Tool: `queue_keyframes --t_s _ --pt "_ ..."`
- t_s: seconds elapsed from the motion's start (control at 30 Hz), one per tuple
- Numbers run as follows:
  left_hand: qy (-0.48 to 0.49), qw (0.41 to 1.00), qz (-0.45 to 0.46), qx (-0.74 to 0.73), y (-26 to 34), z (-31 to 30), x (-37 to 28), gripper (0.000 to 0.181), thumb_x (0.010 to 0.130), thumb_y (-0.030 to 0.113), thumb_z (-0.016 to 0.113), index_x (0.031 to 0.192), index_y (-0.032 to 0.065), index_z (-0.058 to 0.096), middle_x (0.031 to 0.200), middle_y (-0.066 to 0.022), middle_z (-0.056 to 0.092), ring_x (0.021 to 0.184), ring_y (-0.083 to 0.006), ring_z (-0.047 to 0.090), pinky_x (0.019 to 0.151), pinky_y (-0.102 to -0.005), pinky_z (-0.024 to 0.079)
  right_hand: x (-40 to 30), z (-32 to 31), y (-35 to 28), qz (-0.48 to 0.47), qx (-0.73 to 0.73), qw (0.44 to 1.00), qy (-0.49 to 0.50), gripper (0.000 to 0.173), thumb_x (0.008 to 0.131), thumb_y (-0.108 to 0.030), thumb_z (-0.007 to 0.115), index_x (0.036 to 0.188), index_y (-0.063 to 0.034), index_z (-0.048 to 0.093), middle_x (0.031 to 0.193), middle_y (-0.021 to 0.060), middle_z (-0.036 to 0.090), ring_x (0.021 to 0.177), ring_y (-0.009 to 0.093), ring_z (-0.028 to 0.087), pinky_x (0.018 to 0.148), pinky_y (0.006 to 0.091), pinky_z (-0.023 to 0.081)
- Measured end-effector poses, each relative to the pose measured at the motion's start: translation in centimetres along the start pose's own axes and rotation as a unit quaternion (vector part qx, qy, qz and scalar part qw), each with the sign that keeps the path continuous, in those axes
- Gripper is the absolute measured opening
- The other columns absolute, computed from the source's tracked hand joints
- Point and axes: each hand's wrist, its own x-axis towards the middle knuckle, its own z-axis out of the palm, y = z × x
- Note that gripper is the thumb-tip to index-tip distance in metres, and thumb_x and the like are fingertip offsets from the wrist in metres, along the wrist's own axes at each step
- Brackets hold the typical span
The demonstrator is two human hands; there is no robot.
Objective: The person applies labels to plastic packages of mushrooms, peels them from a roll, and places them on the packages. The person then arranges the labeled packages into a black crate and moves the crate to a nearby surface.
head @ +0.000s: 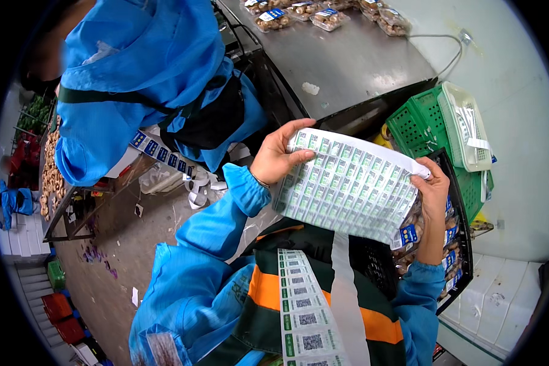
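Observation:
Between my hands spreads a white sheet of small green-and-white stickers, printed in rows of codes. My left hand pinches its upper left corner, thumb in front. At the right edge my right hand grips the sheet with thumb and fingers. Down the front of my dark apron with an orange band hangs a strip of labels with printed codes, beside a plain pale strip. Under and right of the sheet, a black crate holds several packs of mushrooms with blue labels.
A steel table ahead carries several mushroom packs. At right stand green crates and a white basket. A co-worker in blue stands close at left, near a table of loose mushrooms. Label scraps lie below.

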Motion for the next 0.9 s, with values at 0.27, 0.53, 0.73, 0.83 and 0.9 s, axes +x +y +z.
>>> queue_keyframes --t_s 0.27,0.53,0.73,0.83,0.9 --pt "-0.022 0.997 -0.046 -0.063 -0.1 -0.4 1.1 0.027 0.08 0.001 0.067 0.105 -0.0022 0.06 0.086 -0.0069 0.068 0.08 -0.0101 0.063 0.075 -0.0228 0.05 -1.8 -2.0 1.6 -0.041 -0.116 0.989 0.083 0.039 0.067 0.013 0.066 0.105 0.0047 0.059 0.097 0.0072 0.062 0.086 0.012 0.06 0.074 0.0227 0.049" --pt "0.009 0.996 0.003 0.091 0.2 -0.2 1.6 0.014 0.078 0.005 0.069 0.091 0.0001 0.066 0.079 -0.0056 0.068 0.071 -0.0092 0.063 0.066 -0.0227 0.051 -2.6 -1.4 2.2 -0.063 -0.137 0.984 0.099 0.024 0.073 0.012 0.065 0.096 0.0042 0.062 0.086 0.0043 0.062 0.073 0.008 0.058 0.063 0.0189 0.045" --pt "0.079 0.926 0.217 0.299 0.7 -0.3 2.0 0.009 0.076 0.012 0.072 0.08 0.0054 0.068 0.081 -0.0038 0.059 0.076 -0.0131 0.054 0.072 -0.0262 0.043 -4.8 -1.1 4.9 -0.078 -0.149 0.973 0.159 0.012 0.079 0.005 0.064 0.091 0.0055 0.064 0.08 0.0046 0.063 0.07 0.008 0.057 0.062 0.0192 0.044" --pt "0.077 0.929 0.221 0.288 0.9 -0.3 3.0 0.017 0.081 0.02 0.069 0.078 0.0038 0.066 0.074 -0.0027 0.059 0.069 -0.0102 0.052 0.063 -0.0236 0.041 -6.3 -0.6 5.1 -0.069 -0.203 0.962 0.17 0.011 0.082 0.001 0.062 0.092 0.0053 0.065 0.079 0.0045 0.064 0.069 0.007 0.056 0.062 0.0202 0.044" --pt "0.058 0.976 0.043 0.207 1.4 0.2 2.0 0.021 0.085 0.023 0.065 0.078 0.0025 0.065 0.069 -0.0022 0.059 0.062 -0.0077 0.051 0.057 -0.0222 0.04 -7.5 -0.1 6.0 -0.086 -0.258 0.945 0.179 0.012 0.083 -0.001 0.061 0.092 0.0056 0.065 0.077 0.0041 0.064 0.069 0.007 0.055 0.062 0.0206 0.044"
